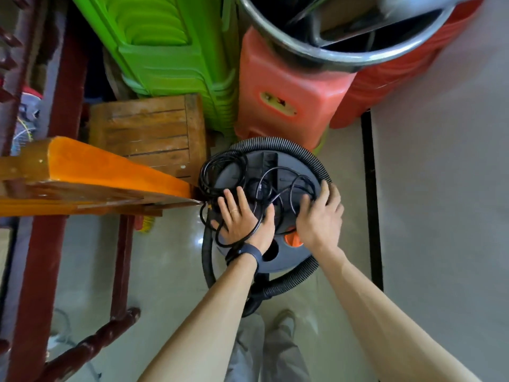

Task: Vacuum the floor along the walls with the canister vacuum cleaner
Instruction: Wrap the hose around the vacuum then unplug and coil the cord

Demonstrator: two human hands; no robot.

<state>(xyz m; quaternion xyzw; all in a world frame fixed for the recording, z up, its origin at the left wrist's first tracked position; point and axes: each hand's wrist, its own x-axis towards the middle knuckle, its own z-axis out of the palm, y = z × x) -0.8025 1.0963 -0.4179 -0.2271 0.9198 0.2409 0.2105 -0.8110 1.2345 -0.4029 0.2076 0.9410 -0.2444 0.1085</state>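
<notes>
The left hand (243, 216) and right hand (321, 216) lie flat, fingers spread, on the vacuum (275, 256) among its floppy cord (220, 172). Probably heavy and rigid; lift by the top handle (268, 164).

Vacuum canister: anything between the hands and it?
Yes, the tangled black power cord: its loops lie across the vacuum lid where the left hand and right hand rest, and one loop crosses over the left wrist.
</notes>
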